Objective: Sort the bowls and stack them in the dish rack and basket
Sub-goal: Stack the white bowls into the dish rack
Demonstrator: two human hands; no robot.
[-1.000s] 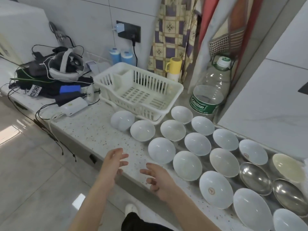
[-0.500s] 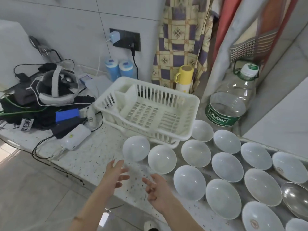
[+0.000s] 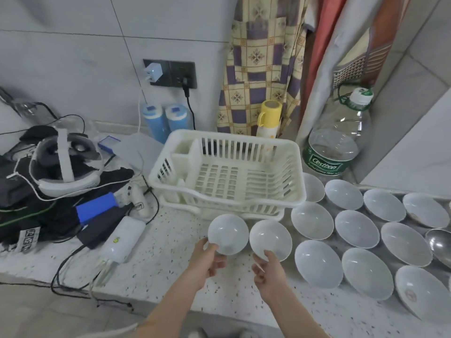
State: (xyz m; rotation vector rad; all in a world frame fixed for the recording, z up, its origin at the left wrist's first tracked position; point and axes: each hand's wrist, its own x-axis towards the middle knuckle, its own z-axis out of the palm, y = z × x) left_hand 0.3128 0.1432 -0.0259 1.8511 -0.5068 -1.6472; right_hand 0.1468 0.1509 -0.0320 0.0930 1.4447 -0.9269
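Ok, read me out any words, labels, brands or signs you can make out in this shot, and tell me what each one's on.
"Cestbon", white script on the green label of the big clear water bottle.
Black-and-white tag on the dark gear at left: characters too blurred to read.
White power bank: small yellow mark, unreadable.
Near right white bowl: faint reddish emblem, unreadable.
Dish rack, blue containers, yellow cup: no text visible.
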